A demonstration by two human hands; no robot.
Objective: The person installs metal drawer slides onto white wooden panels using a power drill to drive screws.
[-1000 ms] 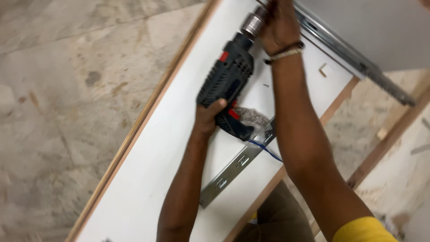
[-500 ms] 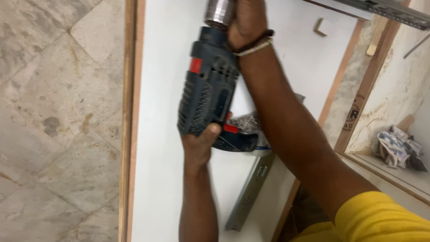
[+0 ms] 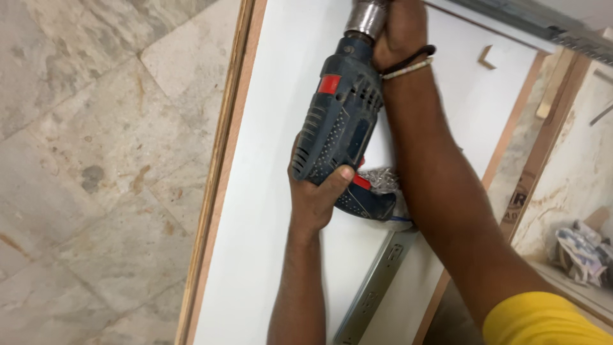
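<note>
A dark blue power drill [image 3: 341, 128] with a red switch and a silver chuck points away from me over a white board [image 3: 268, 191] edged in wood. My left hand [image 3: 316, 195] is wrapped around the drill's handle from below. At the top edge my right hand [image 3: 399, 32] grips the chuck end, with a black band and a pale one on the wrist. What the drill's tip touches is out of view.
A metal drawer slide [image 3: 377, 281] lies on the board under my arms, beside a clear bag of screws [image 3: 383, 182]. Another slide rail [image 3: 543, 25] runs across the top right, near a small bracket [image 3: 487, 57]. Marble floor [image 3: 96, 160] lies left; crumpled cloth [image 3: 584, 252] sits right.
The view has swung so the board now runs more upright in frame, and the drill sits nearer the centre. Both hands keep the same hold on the drill.
</note>
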